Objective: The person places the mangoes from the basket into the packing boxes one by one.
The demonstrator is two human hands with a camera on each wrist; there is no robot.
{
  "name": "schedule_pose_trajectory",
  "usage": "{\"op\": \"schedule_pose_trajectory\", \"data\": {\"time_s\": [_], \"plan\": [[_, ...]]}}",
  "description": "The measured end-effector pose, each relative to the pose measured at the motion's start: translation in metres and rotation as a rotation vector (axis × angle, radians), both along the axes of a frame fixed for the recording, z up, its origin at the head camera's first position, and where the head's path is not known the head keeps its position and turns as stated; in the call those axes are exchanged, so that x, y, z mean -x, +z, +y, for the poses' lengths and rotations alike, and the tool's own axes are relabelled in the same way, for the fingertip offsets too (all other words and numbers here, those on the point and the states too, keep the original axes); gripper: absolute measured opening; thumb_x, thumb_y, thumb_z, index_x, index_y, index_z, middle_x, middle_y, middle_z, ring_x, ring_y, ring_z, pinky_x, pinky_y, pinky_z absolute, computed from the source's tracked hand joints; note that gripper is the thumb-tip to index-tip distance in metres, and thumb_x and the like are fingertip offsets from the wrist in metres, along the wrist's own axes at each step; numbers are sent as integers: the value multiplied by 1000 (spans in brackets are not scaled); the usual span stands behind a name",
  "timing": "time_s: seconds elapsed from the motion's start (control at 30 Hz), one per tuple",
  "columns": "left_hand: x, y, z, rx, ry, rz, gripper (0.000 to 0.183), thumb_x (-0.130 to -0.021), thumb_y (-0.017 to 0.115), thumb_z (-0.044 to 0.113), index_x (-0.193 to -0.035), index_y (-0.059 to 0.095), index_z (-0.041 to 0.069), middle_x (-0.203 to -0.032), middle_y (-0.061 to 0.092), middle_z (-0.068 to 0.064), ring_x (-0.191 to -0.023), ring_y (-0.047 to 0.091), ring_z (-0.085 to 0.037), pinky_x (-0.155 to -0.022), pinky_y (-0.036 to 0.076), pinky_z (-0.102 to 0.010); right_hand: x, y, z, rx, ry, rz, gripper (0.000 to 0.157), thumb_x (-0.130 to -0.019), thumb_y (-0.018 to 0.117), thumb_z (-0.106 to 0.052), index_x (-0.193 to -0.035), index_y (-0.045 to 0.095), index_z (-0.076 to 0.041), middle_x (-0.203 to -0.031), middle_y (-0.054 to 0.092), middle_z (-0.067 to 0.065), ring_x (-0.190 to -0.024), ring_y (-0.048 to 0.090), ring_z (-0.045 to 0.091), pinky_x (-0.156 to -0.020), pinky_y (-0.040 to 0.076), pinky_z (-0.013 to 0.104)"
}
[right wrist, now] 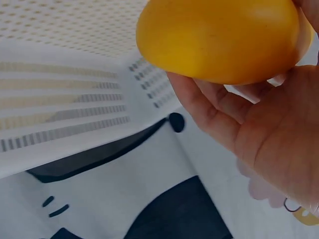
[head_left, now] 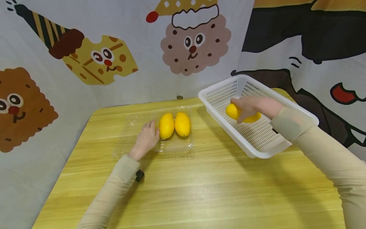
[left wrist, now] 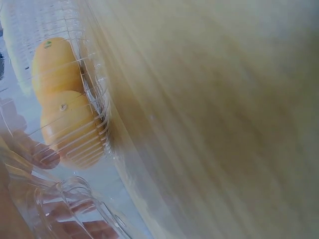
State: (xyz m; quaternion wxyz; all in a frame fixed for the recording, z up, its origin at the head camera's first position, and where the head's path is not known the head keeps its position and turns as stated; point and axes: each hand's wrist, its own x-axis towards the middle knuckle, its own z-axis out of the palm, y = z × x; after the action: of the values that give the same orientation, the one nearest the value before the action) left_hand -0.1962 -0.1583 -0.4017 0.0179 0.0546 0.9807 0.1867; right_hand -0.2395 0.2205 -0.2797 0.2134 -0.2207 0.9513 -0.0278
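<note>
My right hand (head_left: 247, 106) holds a yellow mango (right wrist: 219, 40) within the white plastic basket (head_left: 251, 152), over its slotted floor. In the head view, yellow shows on both sides of that hand; the right wrist view has the fingers beneath the fruit. My left hand (head_left: 147, 136) rests at a clear plastic tray (head_left: 175, 147), its fingers lying beside the nearer of two mangoes. Those two, the left mango (head_left: 166, 126) and the right mango (head_left: 182, 124), lie side by side in the tray. Through the clear plastic, the left wrist view shows fingertips (left wrist: 46, 155) close to a mango.
A wooden table (head_left: 183, 190) carries the tray at left and the basket at back right. Behind it hangs a pale cloth (head_left: 143, 19) printed with cartoon biscuits and cheese. The basket's raised rim runs below the right forearm (head_left: 328, 156).
</note>
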Motion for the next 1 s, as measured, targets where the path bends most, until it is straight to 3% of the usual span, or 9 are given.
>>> {"op": "schedule_pose_trajectory", "data": {"time_s": [0.23, 0.4, 0.6, 0.77, 0.87, 1.0], "plan": [[0, 0, 0, 0, 2, 5, 54, -101, 36, 26, -146, 28, -2, -149, 36, -25, -138, 34, -42, -109, 37, -59, 4, 12, -28, -6, -12, 46, 68, -79, 72, -37, -130, 37, -8, -105, 60, 16, -86, 57, 26, -74, 49, 38], [1, 0, 0, 0, 3, 6, 55, -101, 36, 27, -146, 28, -2, -149, 35, -25, -138, 33, -43, -110, 36, -59, 4, 16, -50, 14, 14, 46, 63, -81, 70, -38, -128, 37, -12, -101, 58, 12, -82, 56, 23, -71, 47, 33], [1, 0, 1, -1, 1, 5, 55, -101, 36, 26, -146, 27, -3, -149, 34, -26, -138, 32, -44, -110, 34, -59, 2, 16, -76, 18, 42, 71, 70, -80, 70, -43, -134, 34, -15, -105, 59, 11, -86, 56, 23, -75, 49, 35], [1, 0, 1, 0, 2, 7, 54, -101, 36, 26, -146, 28, -3, -149, 35, -26, -138, 32, -44, -111, 34, -58, 0, 14, -97, 5, 75, 86, 83, -82, 68, -47, -145, 25, -13, -127, 56, 18, -107, 58, 31, -91, 51, 46], [0, 0, 1, 2, 4, 3, 55, -101, 36, 26, -146, 27, -3, -149, 34, -26, -138, 32, -44, -111, 33, -58, -2, 11, -111, -27, 105, 103, 92, -83, 65, -51, -151, 18, -11, -142, 46, 21, -123, 53, 35, -103, 45, 50], [0, 1, 2, 4, 4, -3, 55, -101, 35, 25, -147, 26, -3, -150, 33, -26, -139, 31, -45, -112, 32, -58, -6, 4, -129, -46, 135, 99, 93, -84, 64, -52, -152, 15, -12, -150, 37, 20, -132, 45, 36, -109, 40, 51]]}}
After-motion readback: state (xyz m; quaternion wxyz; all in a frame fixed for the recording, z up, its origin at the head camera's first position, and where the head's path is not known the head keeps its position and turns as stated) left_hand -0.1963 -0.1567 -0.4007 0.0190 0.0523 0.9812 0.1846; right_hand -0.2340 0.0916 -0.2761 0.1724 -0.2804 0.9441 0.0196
